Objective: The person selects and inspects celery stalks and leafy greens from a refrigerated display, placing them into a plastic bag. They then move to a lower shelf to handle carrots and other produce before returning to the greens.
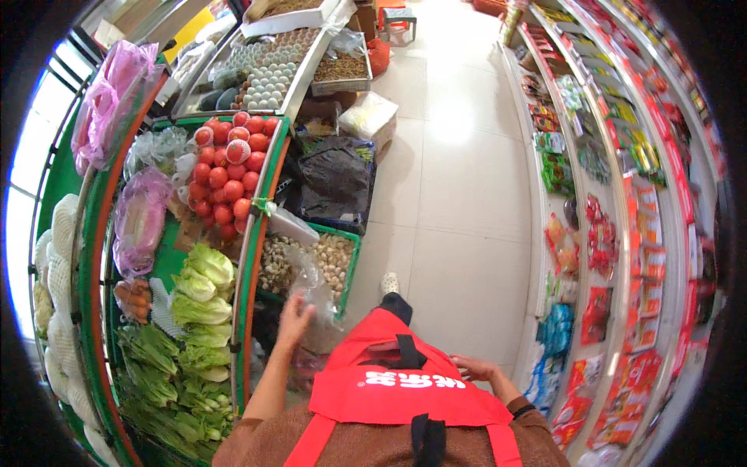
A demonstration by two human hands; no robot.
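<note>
My left hand [296, 320] is raised near the lower left of the crates, blurred, beside a thin clear plastic bag [308, 274]. Whether its fingers grip the bag cannot be told. The bag lies over a green crate [350, 268] of garlic or small bulbs [332, 257]. On the other side, my right hand [475, 368] hangs by the red apron [402, 391], partly hidden by it, with no object seen in it. Left of my left arm, pale green lettuces [204, 312] lie in rows on the green-edged stand, with leafy greens [169, 379] below them.
Red tomatoes [224, 175] and trays of eggs [268, 84] fill the stand further ahead. A dark covered crate [335, 181] and a white box [370, 117] stand beside the tiled aisle [467, 175]. Shelves of packaged goods [595, 233] line the right. A stool [400, 20] stands far ahead.
</note>
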